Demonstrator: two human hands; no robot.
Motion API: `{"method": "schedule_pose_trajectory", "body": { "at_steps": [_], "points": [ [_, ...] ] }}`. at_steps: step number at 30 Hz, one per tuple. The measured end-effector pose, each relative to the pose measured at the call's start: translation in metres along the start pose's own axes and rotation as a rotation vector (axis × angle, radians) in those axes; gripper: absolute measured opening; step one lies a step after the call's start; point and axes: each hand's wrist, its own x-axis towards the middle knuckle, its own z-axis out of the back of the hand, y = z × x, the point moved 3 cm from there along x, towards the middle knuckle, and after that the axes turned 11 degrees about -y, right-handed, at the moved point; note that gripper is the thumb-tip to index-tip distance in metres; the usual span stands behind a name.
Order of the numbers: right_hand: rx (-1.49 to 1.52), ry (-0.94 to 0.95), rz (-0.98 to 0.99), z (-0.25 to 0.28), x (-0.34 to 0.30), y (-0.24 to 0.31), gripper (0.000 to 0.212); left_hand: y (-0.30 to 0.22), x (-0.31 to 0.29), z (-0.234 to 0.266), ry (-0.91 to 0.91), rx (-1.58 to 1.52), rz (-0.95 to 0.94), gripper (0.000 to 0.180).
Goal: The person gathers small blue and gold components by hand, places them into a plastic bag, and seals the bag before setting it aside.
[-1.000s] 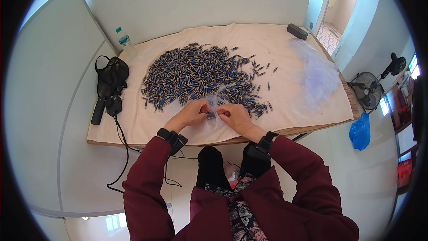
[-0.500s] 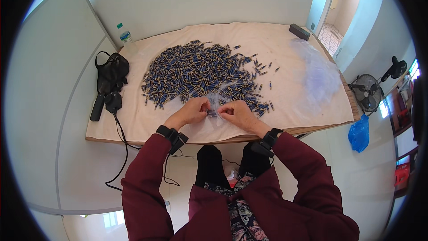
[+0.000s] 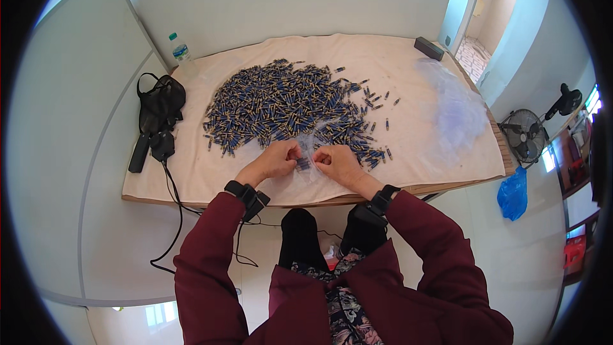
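Observation:
A clear plastic bag (image 3: 307, 171) lies at the near edge of a big pile of small dark-blue cylindrical pieces with gold-coloured ends (image 3: 274, 99). Several of these pieces show through the bag. My left hand (image 3: 280, 158) pinches the bag's left side with thumb and fingers together. On the other side, my right hand (image 3: 335, 161) holds the bag's right edge, fingers curled. Both hands stay low over the cloth, a small gap between them. Whether either hand also grips a loose piece is hidden.
A cream cloth (image 3: 408, 166) covers the table. Thin clear plastic bags (image 3: 456, 112) spread at the right, below a dark box (image 3: 428, 48). At the left are a black bag (image 3: 161, 101), a cabled black device (image 3: 162, 146) and a water bottle (image 3: 179, 49). A fan (image 3: 525, 137) stands off the table's right.
The bag between my hands has shifted slightly, and the pieces inside show more plainly below my fingers. Both hands keep nearly the same place and grip.

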Motion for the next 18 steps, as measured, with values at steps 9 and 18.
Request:
{"method": "schedule_pose_trajectory", "body": {
  "at_steps": [9,18],
  "points": [
    [-0.141,-0.036,0.027,-0.005,0.008,0.005,0.011,0.0,0.0,0.001,0.037,-0.136,0.052,0.023],
    [0.114,-0.087,0.15,0.026,0.011,0.003,0.014,-0.021,0.006,-0.007,-0.005,0.086,-0.015,0.023]
  ]
}}
